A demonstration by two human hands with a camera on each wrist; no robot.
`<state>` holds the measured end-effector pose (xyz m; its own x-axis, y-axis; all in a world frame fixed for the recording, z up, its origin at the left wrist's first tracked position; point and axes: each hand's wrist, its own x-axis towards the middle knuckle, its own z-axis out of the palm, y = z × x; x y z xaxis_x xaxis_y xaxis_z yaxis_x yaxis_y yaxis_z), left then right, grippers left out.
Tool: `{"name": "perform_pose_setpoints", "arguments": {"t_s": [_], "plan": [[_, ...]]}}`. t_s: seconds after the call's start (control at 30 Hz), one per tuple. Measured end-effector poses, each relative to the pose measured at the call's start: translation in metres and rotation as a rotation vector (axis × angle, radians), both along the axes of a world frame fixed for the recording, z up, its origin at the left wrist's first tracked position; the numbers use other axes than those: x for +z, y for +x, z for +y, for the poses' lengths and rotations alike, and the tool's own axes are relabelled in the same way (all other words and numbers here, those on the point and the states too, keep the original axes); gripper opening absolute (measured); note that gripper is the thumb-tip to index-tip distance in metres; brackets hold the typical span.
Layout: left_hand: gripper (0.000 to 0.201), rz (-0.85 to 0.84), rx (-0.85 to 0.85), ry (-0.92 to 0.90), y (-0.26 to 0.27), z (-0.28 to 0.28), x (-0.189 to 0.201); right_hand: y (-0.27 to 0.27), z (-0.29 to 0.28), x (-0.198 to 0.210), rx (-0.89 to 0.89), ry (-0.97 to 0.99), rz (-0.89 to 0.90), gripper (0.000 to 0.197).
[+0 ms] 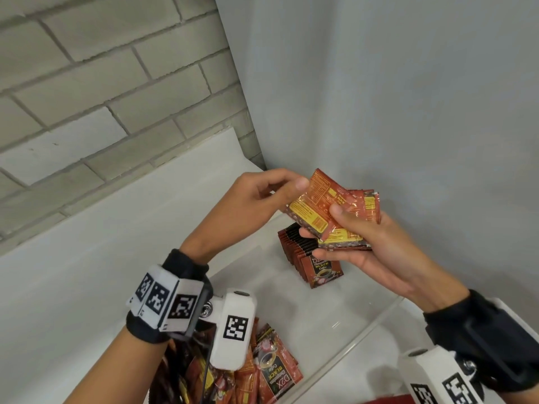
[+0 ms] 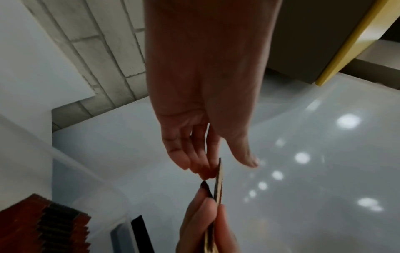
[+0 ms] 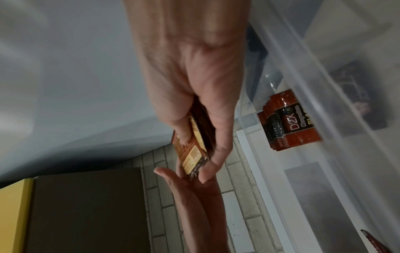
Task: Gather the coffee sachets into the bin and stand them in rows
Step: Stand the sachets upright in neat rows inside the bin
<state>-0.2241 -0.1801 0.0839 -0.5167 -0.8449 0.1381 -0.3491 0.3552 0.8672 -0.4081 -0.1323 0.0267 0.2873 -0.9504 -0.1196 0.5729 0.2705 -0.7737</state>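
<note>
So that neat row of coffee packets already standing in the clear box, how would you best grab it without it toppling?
Squeeze the standing row at its two end faces, coming straight down from above. The sachets stand on edge, packed face to face with their crimped tops up, so pressure along the row should keep them together. The clear bin is open on top and walled at the sides.

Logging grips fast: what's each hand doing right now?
Left hand: pinches the top sachet.
Right hand: holds the sachet stack.
</note>
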Motion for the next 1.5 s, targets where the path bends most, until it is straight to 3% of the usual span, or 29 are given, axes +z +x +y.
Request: {"name": "perform_pose_setpoints", "arguments": {"t_s": [0.17, 0.3, 0.37, 0.47, 0.53, 0.63, 1.03, 1.23, 1.33, 1.5], "plan": [[0.02, 0.098, -0.025, 0.062, 0.0, 0.001, 0.001, 0.001, -0.001, -0.002, -0.017, -0.008, 0.036, 0.052], [0.015, 0.177, -0.064, 0.053, 0.006, 0.0, 0.001, 0.001, -0.004, -0.004, 0.039, 0.007, 0.041, 0.087], [0.013, 0.182, -0.105, 0.054, 0.008, -0.001, 0.0, 0.0, -0.005, -0.005, 0.064, 0.023, 0.013, 0.092], [0.01, 0.142, -0.193, 0.06, 0.011, -0.001, -0.003, -0.001, -0.004, -0.008, 0.099, 0.007, -0.011, 0.082], [0.006, 0.132, -0.211, 0.075, 0.012, -0.002, -0.007, -0.003, -0.004, -0.009, 0.106, -0.003, -0.013, 0.06], [0.017, 0.138, -0.178, 0.101, 0.013, -0.002, -0.009, -0.005, -0.005, -0.008, 0.074, 0.003, -0.009, 0.04], [0.048, 0.101, 0.009, 0.156, 0.007, 0.013, 0.003, -0.003, -0.006, -0.005, -0.134, -0.045, -0.036, 0.047], [0.02, -0.002, 0.088, 0.027, 0.011, 0.008, 0.004, -0.003, -0.006, -0.008, -0.097, -0.054, -0.035, 0.05], [0.023, -0.041, 0.097, 0.005, 0.012, 0.007, 0.004, -0.001, -0.005, -0.007, -0.111, -0.07, -0.032, 0.044], [0.018, -0.115, 0.024, 0.051, 0.011, 0.007, 0.004, 0.002, -0.009, -0.007, -0.351, -0.098, -0.01, 0.033]]}}
